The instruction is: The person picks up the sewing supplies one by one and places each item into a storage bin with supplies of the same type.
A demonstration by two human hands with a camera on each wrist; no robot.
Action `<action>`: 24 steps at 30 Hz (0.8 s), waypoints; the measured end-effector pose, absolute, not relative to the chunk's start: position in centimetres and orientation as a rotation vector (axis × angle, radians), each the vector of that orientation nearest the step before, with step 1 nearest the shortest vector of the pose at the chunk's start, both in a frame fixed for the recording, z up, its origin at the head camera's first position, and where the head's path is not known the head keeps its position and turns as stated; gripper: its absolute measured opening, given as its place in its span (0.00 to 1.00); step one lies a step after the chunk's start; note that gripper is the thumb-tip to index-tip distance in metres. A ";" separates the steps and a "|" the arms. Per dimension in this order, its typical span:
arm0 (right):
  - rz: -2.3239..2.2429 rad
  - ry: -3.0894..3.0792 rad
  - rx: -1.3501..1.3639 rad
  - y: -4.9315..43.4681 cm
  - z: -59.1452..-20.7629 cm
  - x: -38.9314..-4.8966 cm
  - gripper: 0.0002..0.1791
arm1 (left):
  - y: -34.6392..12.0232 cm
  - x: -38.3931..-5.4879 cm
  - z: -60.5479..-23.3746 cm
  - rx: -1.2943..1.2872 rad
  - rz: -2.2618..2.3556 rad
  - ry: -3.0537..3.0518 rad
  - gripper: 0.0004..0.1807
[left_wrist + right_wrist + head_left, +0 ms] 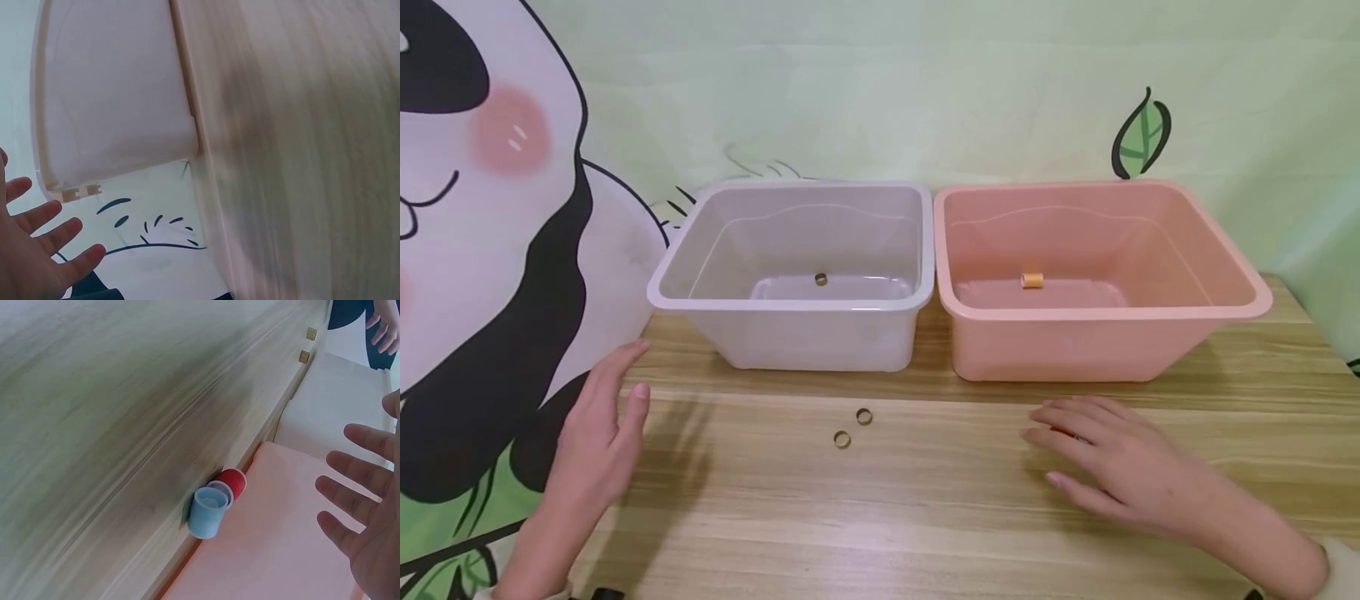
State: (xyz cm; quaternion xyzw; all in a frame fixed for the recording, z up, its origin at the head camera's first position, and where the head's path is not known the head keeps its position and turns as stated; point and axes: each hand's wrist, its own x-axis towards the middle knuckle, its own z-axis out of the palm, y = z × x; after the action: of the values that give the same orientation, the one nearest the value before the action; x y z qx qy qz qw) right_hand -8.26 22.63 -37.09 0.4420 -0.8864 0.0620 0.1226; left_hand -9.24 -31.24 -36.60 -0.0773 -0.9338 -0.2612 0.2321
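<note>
Right wrist view: a blue spool and red spool lie near the spread right hand; two rings lie between it and the spread left hand.

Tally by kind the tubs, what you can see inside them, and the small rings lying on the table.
Tubs: 2 (white tub, pink tub)
Brass-coloured rings: 3 (one in the white tub, two on the table)
Orange cylinder: 1 (in the pink tub)
Total: 6
</note>
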 end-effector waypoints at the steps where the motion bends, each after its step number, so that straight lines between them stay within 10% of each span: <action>1: 0.184 -2.584 1.291 22.5 -37.1 -8.3 0.26 | -31.2 -9.3 -36.5 -0.224 -0.738 -2.560 0.25; 24: 0.565 -2.717 1.181 20.7 -36.2 -8.1 0.24 | -31.2 -11.4 -35.0 -0.208 -1.242 -2.478 0.29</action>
State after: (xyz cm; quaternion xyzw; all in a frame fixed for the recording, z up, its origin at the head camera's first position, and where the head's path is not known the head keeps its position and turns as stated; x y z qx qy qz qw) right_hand -8.13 20.72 -36.22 0.3909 -0.8991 0.1870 0.0628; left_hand -11.39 -31.15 -34.97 -0.0735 -0.8769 -0.4395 0.1802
